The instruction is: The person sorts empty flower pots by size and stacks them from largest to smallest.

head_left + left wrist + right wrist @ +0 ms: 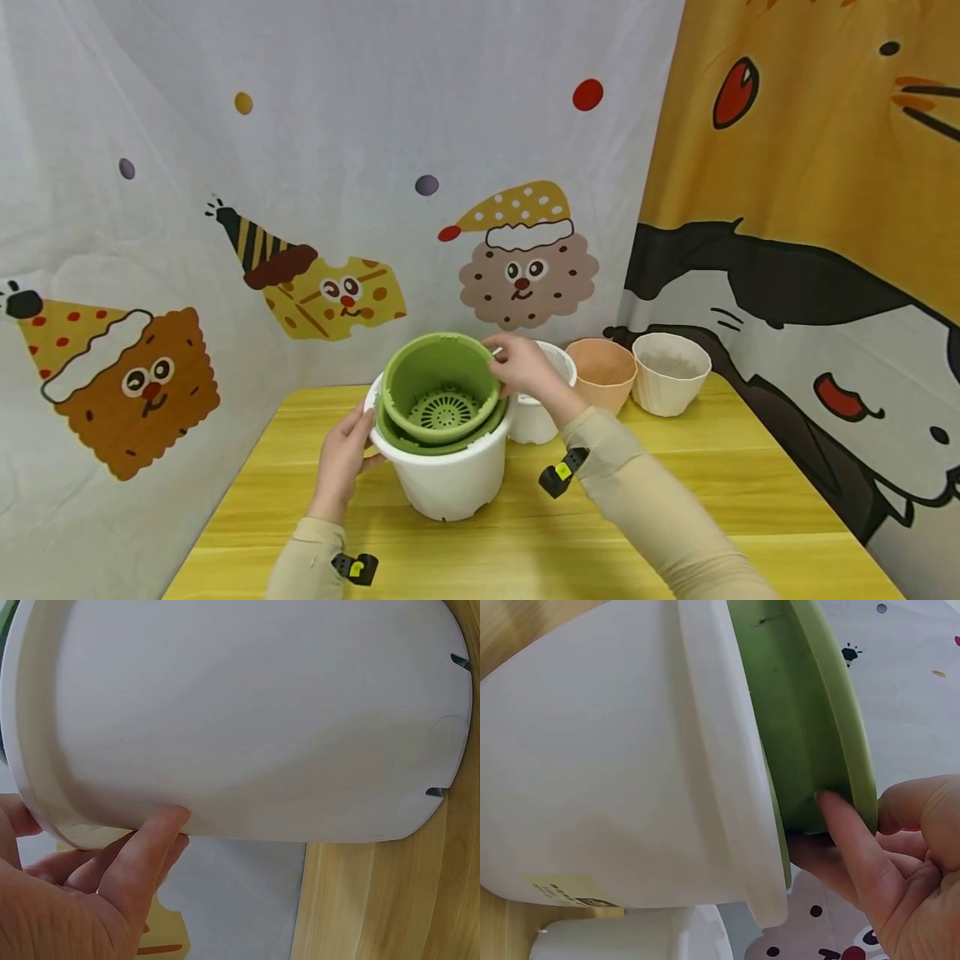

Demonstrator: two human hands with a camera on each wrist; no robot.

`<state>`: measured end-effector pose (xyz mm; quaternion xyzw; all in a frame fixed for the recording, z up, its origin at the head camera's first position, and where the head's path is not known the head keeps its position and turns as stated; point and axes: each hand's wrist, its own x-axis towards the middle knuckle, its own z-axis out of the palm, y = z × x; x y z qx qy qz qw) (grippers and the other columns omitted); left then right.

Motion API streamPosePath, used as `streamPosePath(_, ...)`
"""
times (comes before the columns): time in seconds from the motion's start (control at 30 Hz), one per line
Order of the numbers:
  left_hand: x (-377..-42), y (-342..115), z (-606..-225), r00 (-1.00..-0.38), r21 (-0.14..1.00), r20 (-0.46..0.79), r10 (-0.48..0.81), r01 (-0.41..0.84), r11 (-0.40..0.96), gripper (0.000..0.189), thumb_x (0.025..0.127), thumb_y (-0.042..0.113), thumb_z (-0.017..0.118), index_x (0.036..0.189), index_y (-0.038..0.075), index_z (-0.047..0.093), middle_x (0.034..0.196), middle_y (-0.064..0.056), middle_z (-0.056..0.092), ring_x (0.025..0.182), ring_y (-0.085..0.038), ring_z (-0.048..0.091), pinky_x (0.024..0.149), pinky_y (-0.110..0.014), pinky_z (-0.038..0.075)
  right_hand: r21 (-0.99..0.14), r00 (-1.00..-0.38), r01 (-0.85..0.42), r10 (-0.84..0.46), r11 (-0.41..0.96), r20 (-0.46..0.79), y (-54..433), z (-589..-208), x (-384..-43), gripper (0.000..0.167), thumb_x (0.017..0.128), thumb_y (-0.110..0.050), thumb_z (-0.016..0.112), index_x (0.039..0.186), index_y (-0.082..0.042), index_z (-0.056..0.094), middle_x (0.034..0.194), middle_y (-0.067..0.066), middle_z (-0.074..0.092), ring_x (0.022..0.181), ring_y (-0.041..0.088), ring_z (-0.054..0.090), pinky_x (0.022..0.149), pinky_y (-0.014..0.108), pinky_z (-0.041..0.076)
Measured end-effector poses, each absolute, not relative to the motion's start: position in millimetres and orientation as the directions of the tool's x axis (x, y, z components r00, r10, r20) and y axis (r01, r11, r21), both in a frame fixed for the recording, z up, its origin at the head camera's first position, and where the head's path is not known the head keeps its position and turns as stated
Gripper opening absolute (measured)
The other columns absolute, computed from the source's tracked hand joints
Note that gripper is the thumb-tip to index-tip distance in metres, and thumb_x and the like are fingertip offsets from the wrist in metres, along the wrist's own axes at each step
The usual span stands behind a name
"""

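Note:
A large white flowerpot point(453, 487) stands upright on the table, with a green flowerpot point(435, 448) nested in it. Inside that sits another green flowerpot point(420, 379), its slotted base showing and its rim raised above the white one. My left hand point(343, 457) grips the white pot's left rim; in the left wrist view, its fingers point(146, 859) lie against the pot's side below the lip. With my right hand point(525, 367) I pinch the upper green pot's right rim. The right wrist view shows the thumb and fingers point(855, 851) on either side of that rim.
Behind on the right stand a smaller white pot point(534, 423), an orange pot point(617, 392) and a cream pot point(667, 392), in a row. The wooden table point(450, 562) meets a printed cloth backdrop point(337, 125) at the back and right.

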<state>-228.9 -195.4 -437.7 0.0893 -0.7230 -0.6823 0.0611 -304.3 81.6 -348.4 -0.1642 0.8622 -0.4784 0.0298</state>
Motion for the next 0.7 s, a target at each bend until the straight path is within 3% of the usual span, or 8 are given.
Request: streamPosePath(0.7, -228.8, -196.3, -436.8, -0.981, 0.998, -0.026, -0.194, -0.036, 0.045, 0.052, 0.103, 0.034, 0.053, 0.149, 0.010, 0.045, 0.144, -0.020, 0.049, 0.098, -0.013, 0.064, 0.077, -0.032, 0.061, -0.798, -0.951, -0.256, -0.289, 0.545, 0.108, 65.8, -352.4, -307.5, 0.040, 0.091, 0.002, 0.055, 0.130, 0.001, 0.060, 0.106, 0.023, 0.068, 0.065, 0.022, 0.069, 0.051, 0.028, 0.059)
